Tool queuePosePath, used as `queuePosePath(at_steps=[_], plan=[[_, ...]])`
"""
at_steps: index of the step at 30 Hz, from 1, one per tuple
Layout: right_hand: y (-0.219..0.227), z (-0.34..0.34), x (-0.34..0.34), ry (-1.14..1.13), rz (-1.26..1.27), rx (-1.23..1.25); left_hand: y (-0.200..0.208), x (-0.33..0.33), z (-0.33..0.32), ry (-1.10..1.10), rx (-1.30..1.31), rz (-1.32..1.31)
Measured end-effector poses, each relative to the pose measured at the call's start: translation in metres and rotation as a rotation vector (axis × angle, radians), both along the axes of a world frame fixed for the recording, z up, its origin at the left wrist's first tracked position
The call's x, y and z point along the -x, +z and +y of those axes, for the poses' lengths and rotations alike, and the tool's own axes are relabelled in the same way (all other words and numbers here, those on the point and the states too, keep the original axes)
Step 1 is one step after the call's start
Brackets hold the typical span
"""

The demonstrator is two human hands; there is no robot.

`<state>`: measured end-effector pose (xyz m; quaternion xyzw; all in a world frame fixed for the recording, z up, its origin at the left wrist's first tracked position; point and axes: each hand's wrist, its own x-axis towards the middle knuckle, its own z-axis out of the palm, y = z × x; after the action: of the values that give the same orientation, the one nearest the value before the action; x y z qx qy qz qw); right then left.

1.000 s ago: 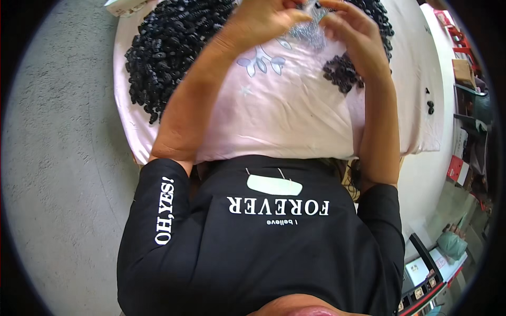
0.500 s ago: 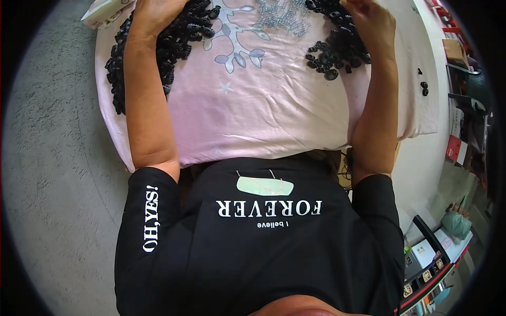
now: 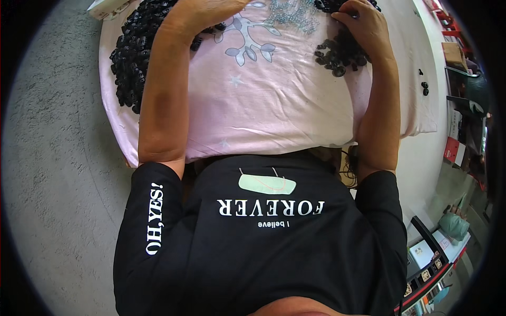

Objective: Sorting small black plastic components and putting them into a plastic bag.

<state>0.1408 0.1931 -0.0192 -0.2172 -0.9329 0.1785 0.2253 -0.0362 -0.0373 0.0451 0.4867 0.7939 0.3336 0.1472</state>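
Observation:
My left hand reaches over the inner side of a large heap of small black plastic parts, pointing toward the middle. Its fingertips run out at the top edge, so their grip is hidden. My right hand is above a smaller pile of black parts, thumb and fingers bent together in a pinch. Whatever sits between those fingers is too small to make out. Between the hands, at the top, lies a scatter of small clear, bluish pieces.
A pale pink cloth with a printed branch covers the table. At the far left corner is a white box. A few stray black parts lie at the right. Shelves with boxes line the right side.
My left hand has moved right, from over the left heap toward the middle. My right hand has come slightly down and left, its fingers now showing. The view has shifted a little.

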Motion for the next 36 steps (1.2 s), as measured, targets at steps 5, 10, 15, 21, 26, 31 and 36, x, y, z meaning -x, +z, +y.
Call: queuePosePath(at_steps=[5, 10, 15, 21, 26, 31, 36], plan=[[0.002, 0.001, 0.006, -0.058, 0.104, 0.405, -0.015, 0.007, 0.001, -0.14, 0.076, 0.075], [0.005, 0.005, 0.002, 0.139, 0.485, 1.196, -0.045, 0.0, 0.012, -0.179, 0.059, 0.128], [-0.003, 0.0, 0.008, 0.196, 0.52, 1.466, -0.038, -0.018, 0.015, -0.093, 0.071, 0.138], [-0.007, -0.013, 0.012, 0.183, 0.452, 1.503, -0.038, -0.019, 0.014, -0.077, 0.074, 0.142], [-0.004, -0.02, 0.011, 0.29, 0.388, 1.514, -0.042, -0.016, 0.013, -0.113, 0.07, 0.173], [-0.003, -0.027, 0.012, 0.284, 0.37, 1.45, -0.041, -0.014, 0.016, -0.108, 0.087, 0.165], [0.0, -0.033, 0.013, 0.315, 0.322, 1.371, -0.038, -0.014, 0.016, -0.121, 0.08, 0.164]])
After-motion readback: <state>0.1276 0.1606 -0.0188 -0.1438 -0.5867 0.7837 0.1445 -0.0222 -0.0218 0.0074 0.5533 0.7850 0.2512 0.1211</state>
